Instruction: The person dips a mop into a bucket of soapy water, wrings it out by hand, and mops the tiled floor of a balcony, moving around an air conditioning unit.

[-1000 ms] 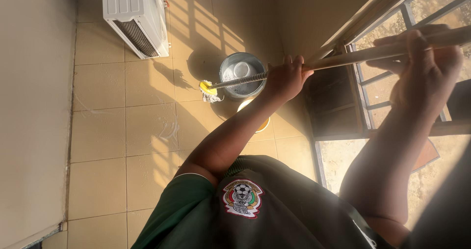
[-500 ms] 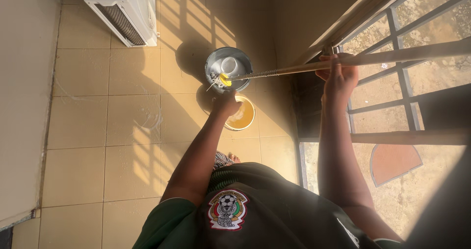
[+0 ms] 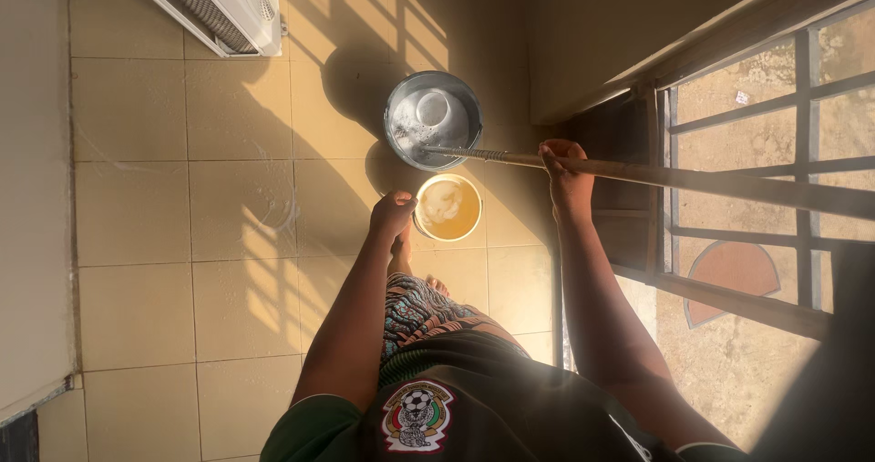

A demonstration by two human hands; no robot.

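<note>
Mop [image 3: 638, 172] head now down inside metal bucket [image 3: 433, 120], off floor. Left hand [image 3: 392, 214] released handle, fingers loosely curled, empty, beside yellow bowl [image 3: 447, 209]. Right hand [image 3: 563, 172] fingers clamped on handle.

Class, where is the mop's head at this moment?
In the head view, the mop's head sits inside the metal bucket on the tiled floor, just beyond the yellow bowl.
</note>
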